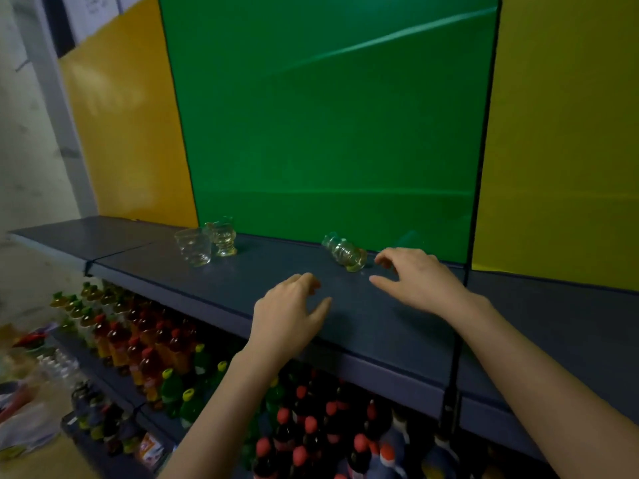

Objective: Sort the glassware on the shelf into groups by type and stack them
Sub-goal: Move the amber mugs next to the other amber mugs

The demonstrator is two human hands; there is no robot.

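Note:
Three clear glasses sit on a dark grey shelf [242, 295]. A ribbed glass [345, 252] lies on its side near the green back panel. At the left a plain tumbler [193, 246] stands tilted beside a footed ribbed glass [223, 236], which is upright. My right hand [416, 278] hovers just right of the lying glass, fingers spread and loosely bent, holding nothing. Lower and left of that glass, my left hand [290, 316] hangs over the shelf with relaxed fingers and holds nothing.
Green and yellow panels back the shelf, split by a black upright post [479, 188]. Below the shelf are rows of bottles [145, 344] with red, yellow and green caps. More goods lie at the lower left.

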